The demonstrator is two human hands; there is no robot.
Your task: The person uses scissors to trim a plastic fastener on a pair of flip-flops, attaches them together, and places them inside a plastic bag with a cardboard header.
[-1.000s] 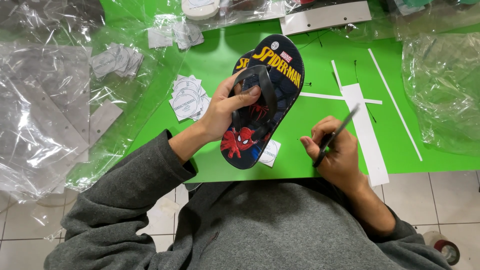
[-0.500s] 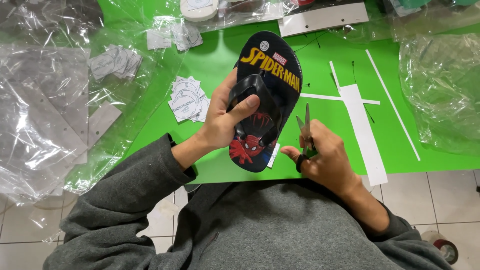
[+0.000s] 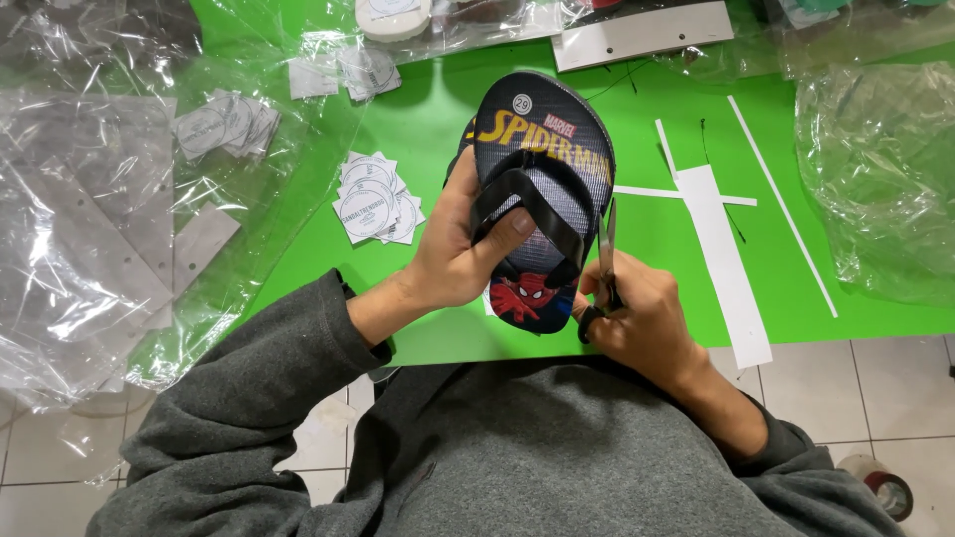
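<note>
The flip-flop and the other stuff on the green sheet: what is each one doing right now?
Flip-flop: lifted off the table, strap side up, toe pointing away.
Left hand: gripping the flip-flop, thumb on its strap.
Right hand: closed around the scissors.
Scissors: blades up, beside the flip-flop's edge.
Round paper tags: loosely piled, flat.
White paper strip: lying flat.
Clear plastic bags: crumpled, empty-looking.
</note>
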